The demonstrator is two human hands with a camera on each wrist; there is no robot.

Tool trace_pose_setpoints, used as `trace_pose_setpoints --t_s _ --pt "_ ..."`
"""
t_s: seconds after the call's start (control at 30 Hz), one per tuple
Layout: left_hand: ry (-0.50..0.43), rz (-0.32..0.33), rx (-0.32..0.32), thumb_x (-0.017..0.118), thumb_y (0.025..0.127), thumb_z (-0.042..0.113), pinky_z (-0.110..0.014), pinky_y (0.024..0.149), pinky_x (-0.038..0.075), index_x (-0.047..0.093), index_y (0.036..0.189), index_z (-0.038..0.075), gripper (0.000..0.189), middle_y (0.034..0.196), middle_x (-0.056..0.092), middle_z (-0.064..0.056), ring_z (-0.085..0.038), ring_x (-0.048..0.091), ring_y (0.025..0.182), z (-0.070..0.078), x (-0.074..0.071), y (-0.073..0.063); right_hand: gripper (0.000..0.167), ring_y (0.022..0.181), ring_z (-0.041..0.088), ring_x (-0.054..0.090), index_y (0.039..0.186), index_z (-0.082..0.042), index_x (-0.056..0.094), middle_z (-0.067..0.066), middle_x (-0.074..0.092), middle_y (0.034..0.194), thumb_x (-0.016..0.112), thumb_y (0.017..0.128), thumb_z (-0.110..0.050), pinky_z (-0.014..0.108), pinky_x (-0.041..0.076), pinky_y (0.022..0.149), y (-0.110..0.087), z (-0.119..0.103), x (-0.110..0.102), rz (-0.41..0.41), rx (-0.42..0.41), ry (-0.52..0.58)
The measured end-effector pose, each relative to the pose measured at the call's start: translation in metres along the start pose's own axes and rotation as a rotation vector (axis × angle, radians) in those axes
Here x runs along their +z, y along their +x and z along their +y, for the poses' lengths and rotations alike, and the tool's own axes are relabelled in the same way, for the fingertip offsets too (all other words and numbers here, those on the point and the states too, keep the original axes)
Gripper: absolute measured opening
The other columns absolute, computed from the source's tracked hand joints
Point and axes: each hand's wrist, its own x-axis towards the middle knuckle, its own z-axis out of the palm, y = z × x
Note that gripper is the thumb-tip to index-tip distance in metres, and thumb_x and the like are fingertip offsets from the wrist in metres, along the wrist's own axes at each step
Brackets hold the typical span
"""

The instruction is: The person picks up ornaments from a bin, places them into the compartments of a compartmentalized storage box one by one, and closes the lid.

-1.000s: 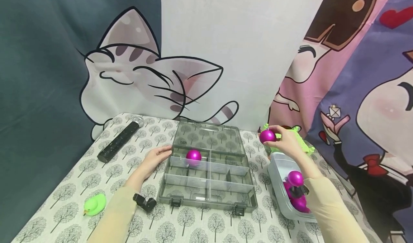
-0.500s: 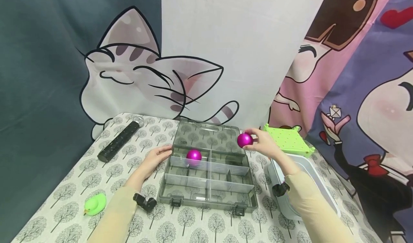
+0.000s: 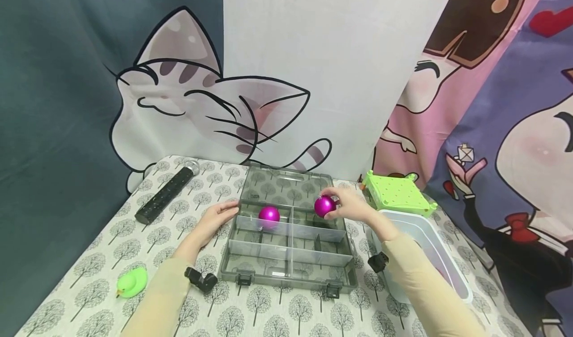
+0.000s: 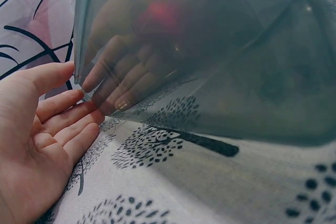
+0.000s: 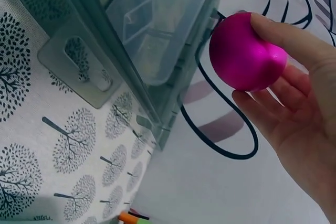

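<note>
My right hand (image 3: pixel 351 207) pinches a shiny magenta Christmas ball (image 3: pixel 324 207) between thumb and fingers, over the back right compartment of a grey see-through divider box (image 3: pixel 250 268). In the right wrist view the held ball (image 5: pixel 241 56) appears beside the box, with the thumb on top of it. The box's lid (image 3: pixel 291 190) is folded back. A second magenta Christmas ball (image 3: pixel 268 216) sits in the back left compartment. My left hand (image 3: pixel 217 221) rests its fingertips at the box's left edge; in the left wrist view its fingers lie loosely bent against the wall (image 4: pixel 236 93).
At the right, partly behind my right forearm, stands a whitish plastic tub (image 3: pixel 466 293) with a bit of magenta showing inside. A green dotted stand (image 3: pixel 398 193) is behind it. To the left lie a black microphone (image 3: pixel 165 194) and a green toy duck (image 3: pixel 133 282).
The right hand has carried the magenta ball leftward from beyond the tub to the box, and lowered it over the back right compartment. The left hand has stayed put.
</note>
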Motion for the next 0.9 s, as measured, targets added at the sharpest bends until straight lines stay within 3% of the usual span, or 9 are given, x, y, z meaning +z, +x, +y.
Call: trace_pose_setpoints --t_s 0.2,0.53,0.9 --pt "0.002 -0.001 0.003 0.056 0.099 0.021 -0.043 0.119 0.031 0.040 0.144 -0.005 0.054 0.155 0.034 -0.023 -0.036 0.036 0.142 0.000 0.000 0.000 0.061 0.109 0.036 0.063 0.125 0.000 0.059 0.020 0.064 0.123 0.083 0.069 -0.009 0.049 0.055 0.095 0.004 -0.005 0.006 -0.094 0.017 0.016" --pt "-0.002 -0.004 -0.011 0.055 0.100 0.020 -0.042 0.119 0.031 0.040 0.145 -0.004 0.054 0.155 0.034 -0.022 -0.035 0.036 0.142 -0.001 0.000 0.002 0.059 0.111 0.035 0.063 0.123 -0.003 0.061 0.019 0.064 0.125 0.082 0.067 -0.005 0.049 0.053 0.098 0.007 -0.002 0.013 -0.158 -0.032 0.015" --pt "0.006 -0.012 0.004 0.056 0.099 0.022 -0.044 0.119 0.030 0.040 0.145 -0.005 0.056 0.155 0.033 -0.023 -0.037 0.033 0.143 -0.001 0.000 0.001 0.061 0.101 0.033 0.069 0.126 0.000 0.060 0.019 0.063 0.127 0.083 0.069 -0.003 0.038 0.059 0.089 0.007 -0.004 0.013 -0.222 -0.030 0.026"
